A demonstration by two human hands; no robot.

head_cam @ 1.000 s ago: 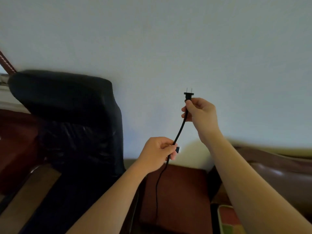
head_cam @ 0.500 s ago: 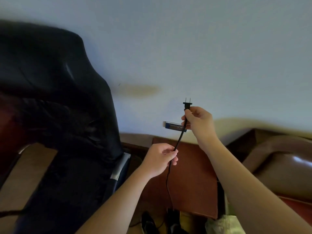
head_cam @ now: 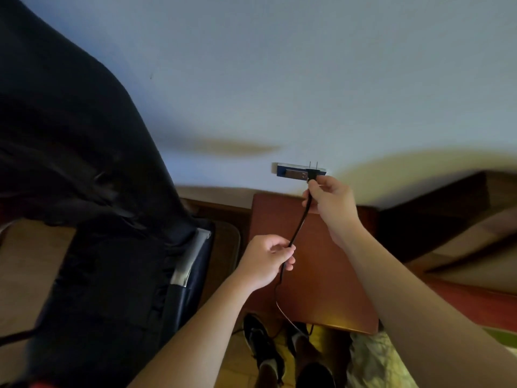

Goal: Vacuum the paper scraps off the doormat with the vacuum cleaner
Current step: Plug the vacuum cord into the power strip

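The right hand (head_cam: 333,203) pinches the plug (head_cam: 312,173), prongs up, just in front of the far wall's socket (head_cam: 291,172). The left hand (head_cam: 268,259) grips the cord (head_cam: 298,228) nearer. It would be best to turn the prongs toward the slots, then push straight (vacuum cleaner and doormat are out of view).

The plug (head_cam: 312,174) pinched in my right fingers (head_cam: 317,189) is black, its two prongs dull silver-grey. The cord (head_cam: 298,229) running down from it through my left fingers (head_cam: 281,247) is the same plain black. Just behind the plug, the wall plate (head_cam: 288,172) is dark blue with a pale rim. The wall (head_cam: 307,65) above my fingers is a flat pale blue-grey, marked by a yellowish-brown smear (head_cam: 223,147). Under my fingers the surface (head_cam: 330,289) is reddish-brown. Left of my left fingers the chair (head_cam: 84,177) is glossy black with a silver-grey strip (head_cam: 190,259). Below my fingers, my shoes (head_cam: 261,345) are black with pale grey patches, on a yellow-tan floor (head_cam: 235,368).
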